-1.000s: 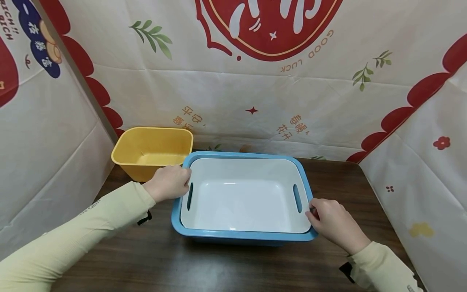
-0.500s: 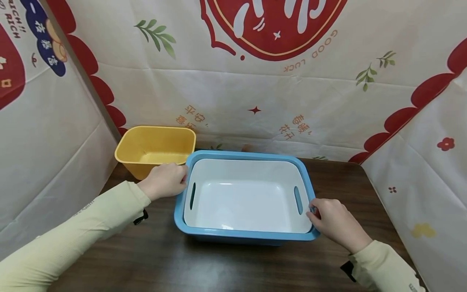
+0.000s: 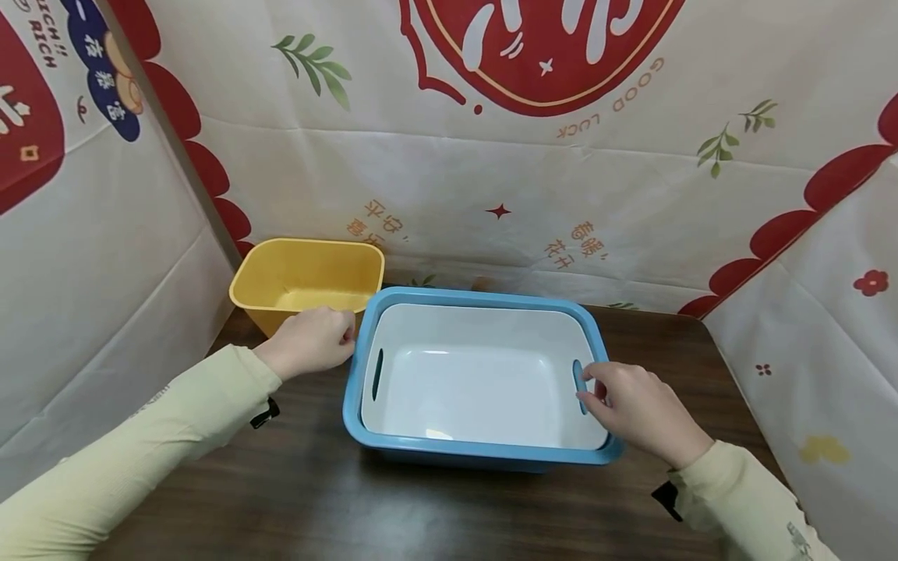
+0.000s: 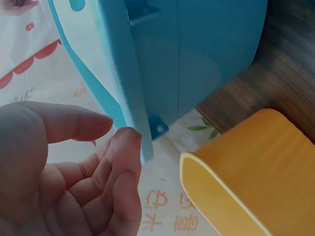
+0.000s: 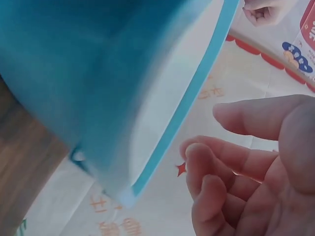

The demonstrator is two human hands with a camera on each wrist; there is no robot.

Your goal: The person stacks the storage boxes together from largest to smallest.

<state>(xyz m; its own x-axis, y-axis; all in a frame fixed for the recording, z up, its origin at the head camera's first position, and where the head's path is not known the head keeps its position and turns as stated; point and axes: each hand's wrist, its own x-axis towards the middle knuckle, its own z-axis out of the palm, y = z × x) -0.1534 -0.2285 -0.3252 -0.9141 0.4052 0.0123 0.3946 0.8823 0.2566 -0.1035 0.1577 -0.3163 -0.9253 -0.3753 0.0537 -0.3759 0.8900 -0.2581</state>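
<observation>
A white basin (image 3: 470, 382) with a slot handle at each end sits nested inside a larger blue tub (image 3: 484, 449) on the table. My left hand (image 3: 312, 343) is beside the tub's left rim, fingers loosely bent around nothing. In the left wrist view, that hand's thumb and forefinger stand apart right at the blue edge. My right hand (image 3: 634, 405) hangs over the right end, its thumb and forefinger overlapping the right slot in the head view. From the right wrist, the same hand (image 5: 251, 167) shows a gap between thumb and fingers, with nothing held.
Behind my left hand, a yellow bin (image 3: 309, 273) stands at the back left, close to the tub. Printed white cloth (image 3: 435, 179) hangs at the back and on both sides. Dark wooden tabletop (image 3: 316, 483) stretches in front.
My right hand has moved inward from the tub's right rim to over the slot. My left hand has come slightly away from the left rim. The head view has turned a little left.
</observation>
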